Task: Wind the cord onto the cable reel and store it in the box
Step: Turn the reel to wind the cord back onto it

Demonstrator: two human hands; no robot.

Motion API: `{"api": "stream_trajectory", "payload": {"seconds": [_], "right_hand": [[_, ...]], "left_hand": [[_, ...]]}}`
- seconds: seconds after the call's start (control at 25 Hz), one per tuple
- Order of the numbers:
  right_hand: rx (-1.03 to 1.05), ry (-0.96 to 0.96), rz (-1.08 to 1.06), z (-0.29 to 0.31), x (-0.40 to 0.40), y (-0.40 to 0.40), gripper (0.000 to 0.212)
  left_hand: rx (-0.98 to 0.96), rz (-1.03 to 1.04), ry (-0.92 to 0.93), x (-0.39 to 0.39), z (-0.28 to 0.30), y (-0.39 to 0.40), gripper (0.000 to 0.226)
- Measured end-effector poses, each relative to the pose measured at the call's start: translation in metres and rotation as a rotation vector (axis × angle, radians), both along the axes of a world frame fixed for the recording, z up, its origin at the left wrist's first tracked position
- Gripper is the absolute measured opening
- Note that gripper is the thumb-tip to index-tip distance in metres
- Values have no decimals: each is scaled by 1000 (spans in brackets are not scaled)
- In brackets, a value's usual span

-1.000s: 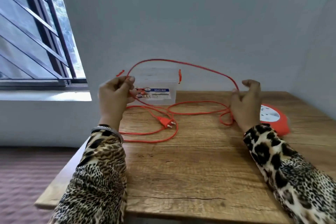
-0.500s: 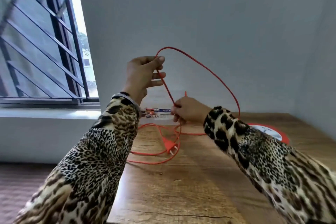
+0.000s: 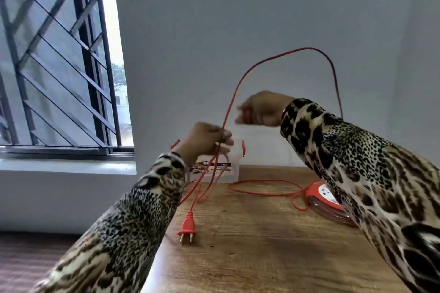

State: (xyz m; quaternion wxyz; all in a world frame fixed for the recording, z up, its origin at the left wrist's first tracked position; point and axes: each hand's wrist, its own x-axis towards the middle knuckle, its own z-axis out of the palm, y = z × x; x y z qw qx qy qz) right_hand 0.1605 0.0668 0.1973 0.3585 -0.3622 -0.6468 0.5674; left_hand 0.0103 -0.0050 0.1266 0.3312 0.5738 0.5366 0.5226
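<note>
The orange cord (image 3: 259,64) rises from my left hand (image 3: 207,140) in a tall arc and drops behind my right sleeve. My left hand is shut on several gathered strands, which hang down to the table. The orange plug (image 3: 188,228) lies at the end of one strand near the table's left edge. My right hand (image 3: 259,109) is blurred, raised inside the arc with its fingers apart and nothing in it. The red cable reel (image 3: 326,200) with a white face lies flat on the right, partly behind my right arm. The clear box (image 3: 232,169) with red latches stands behind my left hand.
A wooden table (image 3: 262,257) stands against a grey wall. More cord (image 3: 262,181) loops on the tabletop between box and reel. A barred window (image 3: 59,66) and its sill are to the left, beyond the table's left edge.
My left hand came down in front of the box with the gathered strands. My right hand let go of the cord and lifted up to the right. The plug slid nearer.
</note>
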Motion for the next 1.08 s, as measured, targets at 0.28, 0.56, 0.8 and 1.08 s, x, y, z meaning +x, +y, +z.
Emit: {"api": "stream_trajectory", "payload": {"seconds": [0.28,0.56,0.8,1.08], "right_hand": [[103,-207,323,-43,-9,-36,17],[312,-52,-111,1,6,-29,16],[327,-534,-275,-13,32,-15,19],[119,-634,75,-70,26,-26,17]], "left_hand": [[141,62,-112,2,52,5,16],[-361,-269,437,-33,-10,-30,26],[-6,58,-585,-98,2,-27,14],[-226,254,-838,-130,-65,-18,34]]}}
